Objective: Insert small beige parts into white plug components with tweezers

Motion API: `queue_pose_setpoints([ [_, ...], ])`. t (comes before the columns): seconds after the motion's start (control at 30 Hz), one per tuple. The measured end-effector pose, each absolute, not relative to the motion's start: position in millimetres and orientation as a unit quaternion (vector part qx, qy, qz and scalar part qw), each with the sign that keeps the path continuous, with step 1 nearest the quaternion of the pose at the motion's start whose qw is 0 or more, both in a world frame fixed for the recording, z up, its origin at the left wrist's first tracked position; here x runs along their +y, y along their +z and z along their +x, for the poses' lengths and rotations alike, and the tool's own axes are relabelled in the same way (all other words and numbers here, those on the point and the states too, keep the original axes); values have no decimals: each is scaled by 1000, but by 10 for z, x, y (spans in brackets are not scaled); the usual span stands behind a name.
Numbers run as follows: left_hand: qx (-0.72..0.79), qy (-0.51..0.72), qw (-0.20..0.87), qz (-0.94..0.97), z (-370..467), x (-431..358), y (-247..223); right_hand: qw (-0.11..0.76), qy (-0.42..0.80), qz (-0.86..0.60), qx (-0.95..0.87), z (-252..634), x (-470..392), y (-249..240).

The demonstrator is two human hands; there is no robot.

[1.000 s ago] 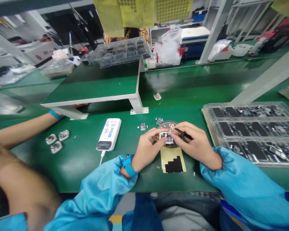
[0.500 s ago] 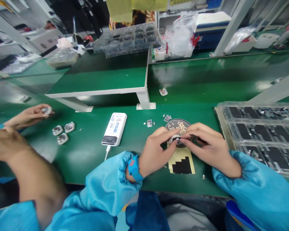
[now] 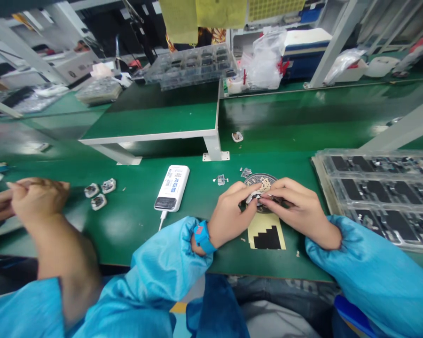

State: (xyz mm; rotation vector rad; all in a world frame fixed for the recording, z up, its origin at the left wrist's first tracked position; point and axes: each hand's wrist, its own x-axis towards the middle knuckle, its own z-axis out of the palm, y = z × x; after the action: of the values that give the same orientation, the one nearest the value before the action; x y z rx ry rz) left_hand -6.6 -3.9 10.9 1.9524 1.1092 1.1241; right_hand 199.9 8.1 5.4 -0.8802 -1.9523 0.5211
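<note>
My left hand [image 3: 231, 213], with a blue band at its wrist, pinches a small white part [image 3: 254, 196]. From the other side my right hand [image 3: 298, 209] is closed at the same part, its fingertips touching it; a thin dark item shows within its fingers, too small to name. Both hands meet over a round grey dish [image 3: 264, 177] that holds small beige pieces. Just below the dish lies a yellow sheet with black strips [image 3: 268, 232]. Two small clear pieces lie beyond my hands, one of them [image 3: 221, 179] farther left.
Left of my hands is a white power bank [image 3: 172, 188] with a cable. Three white parts [image 3: 98, 201] lie near a co-worker's hands [image 3: 38, 199]. Clear trays of dark parts [image 3: 366, 188] are at the right. A green raised shelf [image 3: 155, 112] stands ahead.
The view has shifted slightly. The co-worker's hands have come together, and the white part held there is now hidden. The dark item in my right hand shows less than before.
</note>
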Motion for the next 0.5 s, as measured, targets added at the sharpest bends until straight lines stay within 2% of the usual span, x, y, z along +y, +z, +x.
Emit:
queue_pose_setpoints([
  [0.27, 429, 399, 314, 747, -92, -50, 111, 438, 196, -365, -798, 1975, 108, -21],
  [0.5, 442, 381, 308, 751, -85, -30, 140, 424, 231, -371, -793, 1965, 113, 0],
])
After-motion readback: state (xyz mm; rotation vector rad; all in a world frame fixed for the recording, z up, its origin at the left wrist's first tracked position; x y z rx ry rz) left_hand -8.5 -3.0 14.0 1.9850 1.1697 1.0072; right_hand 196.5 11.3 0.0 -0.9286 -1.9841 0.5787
